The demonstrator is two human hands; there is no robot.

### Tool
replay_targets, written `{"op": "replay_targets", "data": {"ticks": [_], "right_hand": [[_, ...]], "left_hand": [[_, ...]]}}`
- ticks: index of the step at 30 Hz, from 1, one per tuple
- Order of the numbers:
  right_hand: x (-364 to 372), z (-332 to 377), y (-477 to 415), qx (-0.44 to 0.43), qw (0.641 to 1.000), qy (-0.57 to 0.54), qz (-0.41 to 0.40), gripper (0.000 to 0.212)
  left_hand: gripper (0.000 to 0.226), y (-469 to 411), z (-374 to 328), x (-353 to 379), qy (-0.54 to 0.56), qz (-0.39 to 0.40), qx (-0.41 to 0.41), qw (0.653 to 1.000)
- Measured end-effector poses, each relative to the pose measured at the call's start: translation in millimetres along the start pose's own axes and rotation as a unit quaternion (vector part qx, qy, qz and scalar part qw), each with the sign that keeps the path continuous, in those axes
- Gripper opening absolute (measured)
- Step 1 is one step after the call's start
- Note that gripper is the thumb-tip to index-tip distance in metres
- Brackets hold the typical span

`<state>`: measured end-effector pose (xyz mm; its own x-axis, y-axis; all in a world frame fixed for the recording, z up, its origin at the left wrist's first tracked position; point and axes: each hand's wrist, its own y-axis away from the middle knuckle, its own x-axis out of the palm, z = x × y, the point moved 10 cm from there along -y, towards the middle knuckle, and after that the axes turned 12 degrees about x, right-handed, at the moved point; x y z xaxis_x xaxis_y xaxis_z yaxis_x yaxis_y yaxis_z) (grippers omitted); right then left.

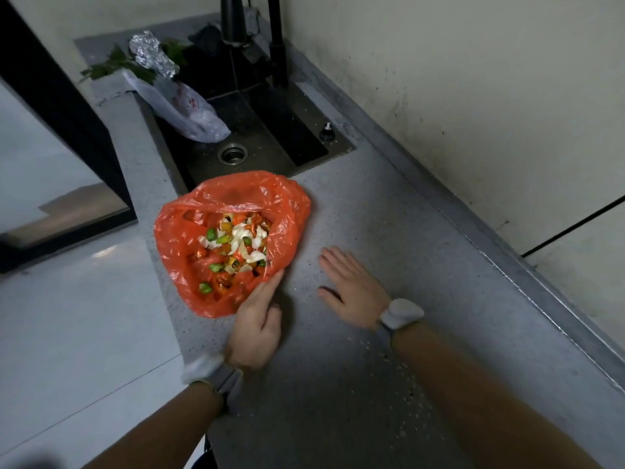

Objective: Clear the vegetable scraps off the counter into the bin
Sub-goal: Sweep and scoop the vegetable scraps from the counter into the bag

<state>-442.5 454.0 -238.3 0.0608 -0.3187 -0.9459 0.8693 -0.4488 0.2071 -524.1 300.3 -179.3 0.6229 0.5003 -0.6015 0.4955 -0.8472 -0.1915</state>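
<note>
An orange plastic bag (pixel 236 194) lies open on the grey counter (pixel 389 211), near its left edge and just in front of the sink. Inside it sits a heap of vegetable scraps (pixel 235 247): white, green and orange-red pieces. My left hand (pixel 258 319) rests at the bag's near right rim, index finger stretched along the plastic, touching it. My right hand (pixel 353 287) lies flat on the counter to the right of the bag, fingers spread, holding nothing. Small pale crumbs (pixel 402 394) dot the counter near my right forearm.
A dark sink (pixel 270 130) with a round drain (pixel 232 154) and black faucet (pixel 233 22) lies behind the bag. A clear plastic bag (pixel 182 106), crumpled foil (pixel 152 55) and green leaves (pixel 111 64) sit at its far left. A wall runs along the right.
</note>
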Motion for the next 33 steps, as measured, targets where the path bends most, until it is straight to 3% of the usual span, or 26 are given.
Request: {"op": "replay_targets", "data": {"ticks": [6,9,12,15,17,19,23,28,33], "right_hand": [[18,87,62,-0.212,0.975,0.046,0.036,0.064],[25,92,108,-0.26,0.961,0.057,0.072,0.064],[5,39,128,-0.182,0.98,0.008,0.075,0.062],[-29,-69,147,0.03,0.996,-0.085,-0.017,0.06],[-33,-134,183,0.203,0.967,-0.144,-0.049,0.066],[-20,-152,207,0.297,0.94,-0.16,-0.055,0.076],[11,-98,199,0.259,0.961,-0.082,-0.046,0.092],[29,-20,201,0.234,0.97,-0.061,-0.037,0.082],[46,46,216,0.119,0.989,-0.081,-0.017,0.078]], "left_hand": [[0.062,1,3,20,-0.004,0.042,0.01,0.999],[0.06,8,11,36,-0.049,0.103,0.0,0.994],[0.058,12,13,43,-0.089,0.168,0.0,0.982],[0.058,18,9,50,-0.089,0.204,-0.02,0.975],[0.062,24,2,57,-0.093,0.222,0.002,0.971],[0.064,28,-2,63,-0.112,0.223,0.038,0.968],[0.065,37,-15,77,-0.13,0.212,0.072,0.966],[0.066,68,-39,98,-0.138,0.251,0.137,0.948],[0.062,87,-44,91,-0.121,0.295,0.2,0.927]]}}
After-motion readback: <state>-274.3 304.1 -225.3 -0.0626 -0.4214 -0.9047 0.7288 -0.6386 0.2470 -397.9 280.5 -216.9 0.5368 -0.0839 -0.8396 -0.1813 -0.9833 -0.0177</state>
